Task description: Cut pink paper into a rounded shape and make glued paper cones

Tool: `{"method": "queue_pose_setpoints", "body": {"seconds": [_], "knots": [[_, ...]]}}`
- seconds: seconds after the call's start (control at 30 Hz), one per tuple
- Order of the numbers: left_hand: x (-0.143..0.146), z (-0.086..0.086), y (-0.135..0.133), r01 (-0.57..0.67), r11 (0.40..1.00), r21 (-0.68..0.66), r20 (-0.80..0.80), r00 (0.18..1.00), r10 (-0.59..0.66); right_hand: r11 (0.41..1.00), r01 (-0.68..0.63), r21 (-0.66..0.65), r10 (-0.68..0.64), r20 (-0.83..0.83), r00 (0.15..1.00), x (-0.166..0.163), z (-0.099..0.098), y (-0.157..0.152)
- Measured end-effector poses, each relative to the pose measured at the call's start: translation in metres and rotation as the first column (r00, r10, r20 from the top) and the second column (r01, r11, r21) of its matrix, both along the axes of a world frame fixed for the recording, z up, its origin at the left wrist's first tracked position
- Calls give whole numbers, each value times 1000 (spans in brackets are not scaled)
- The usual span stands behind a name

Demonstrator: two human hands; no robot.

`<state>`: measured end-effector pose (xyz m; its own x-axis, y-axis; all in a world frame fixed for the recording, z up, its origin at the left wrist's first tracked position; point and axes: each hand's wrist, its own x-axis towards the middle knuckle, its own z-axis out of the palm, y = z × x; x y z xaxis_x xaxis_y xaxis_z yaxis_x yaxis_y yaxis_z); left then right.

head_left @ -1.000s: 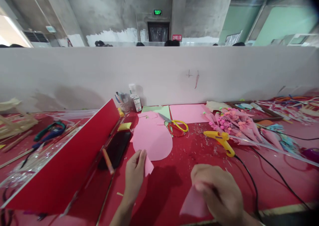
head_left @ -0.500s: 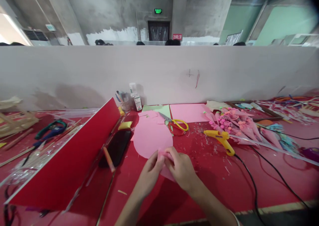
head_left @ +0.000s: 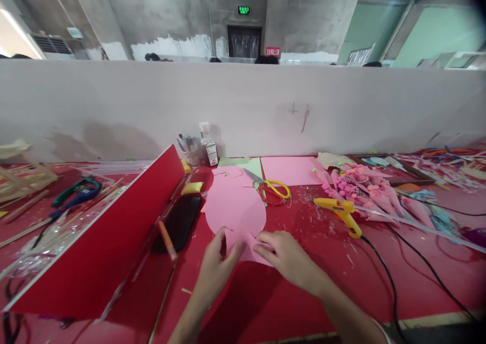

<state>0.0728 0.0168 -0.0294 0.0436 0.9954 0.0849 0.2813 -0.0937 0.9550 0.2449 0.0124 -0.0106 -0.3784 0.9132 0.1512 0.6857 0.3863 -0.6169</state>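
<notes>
Just below the middle of the frame, we pinch a small pink paper piece (head_left: 245, 247) between both hands. Our left hand (head_left: 215, 269) grips its left edge and our right hand (head_left: 289, 258) grips its right edge, so it lies between them, low over the red table (head_left: 341, 278). Its far edge overlaps the large pink sheet (head_left: 235, 207). Scissors (head_left: 272, 189) and a yellow glue gun (head_left: 340, 210) lie to the right. At the wall, left of centre, a clear cup (head_left: 193, 158) holds pens (head_left: 182, 144), with a small bottle (head_left: 209, 145) just beside it.

Red table (head_left: 417, 278), white partition (head_left: 243, 106) behind. On it: yellow-handled scissors (head_left: 274, 188); yellow glue gun (head_left: 339, 211); black phone (head_left: 178, 222) beside a slanted red board (head_left: 102, 243); heap of pink paper cones (head_left: 364, 187); small bottle (head_left: 210, 149); flat pink sheet (head_left: 290, 170) near the partition.
</notes>
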Motion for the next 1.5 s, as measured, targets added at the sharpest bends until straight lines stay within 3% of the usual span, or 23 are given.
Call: {"method": "queue_pose_setpoints", "body": {"seconds": [0.17, 0.4, 0.53, 0.7, 0.8, 0.87, 0.97, 1.03, 1.2, 1.3, 1.5], "knots": [[-3, 7, -4, 122, 977, -178, 64, 992, -112, 991, -135, -2, 135, 58, 989, -2, 6, 6], [-5, 8, -1, 236, 957, -171, 72, 971, -226, 972, -233, 2, 232, 64, 971, -3, 8, 9], [-5, 12, 1, 145, 976, -165, 99, 987, -130, 973, -215, 83, 208, 86, 974, -7, 13, 10], [-5, 21, 11, 79, 963, -257, 300, 954, 2, 931, -272, 245, 256, 97, 962, -11, 36, 6], [-13, 27, 26, -61, 982, -177, 404, 905, 129, 892, -350, 286, 349, 56, 936, -9, 49, 0], [-17, 30, 36, -166, 983, -77, 310, 933, 182, 911, -302, 280, 335, -74, 940, -10, 53, 1], [-10, 36, 43, -92, 996, -24, 124, 988, 94, 966, -21, 256, 104, -313, 944, -19, 48, 20], [1, 39, 46, -29, 999, -12, 109, 994, 31, 957, 108, 268, 11, -407, 913, -30, 42, 43], [18, 40, 69, 10, 999, 54, 101, 995, -15, 893, 268, 362, -36, -535, 844, -55, 30, 100], [14, 36, 93, 12, 998, 64, 63, 998, -16, 876, 344, 337, -130, -523, 843, -65, 23, 121], [-1, 25, 148, -49, 999, -10, -105, 993, 48, 914, 244, 326, -176, -224, 959, -62, 9, 153]]}}
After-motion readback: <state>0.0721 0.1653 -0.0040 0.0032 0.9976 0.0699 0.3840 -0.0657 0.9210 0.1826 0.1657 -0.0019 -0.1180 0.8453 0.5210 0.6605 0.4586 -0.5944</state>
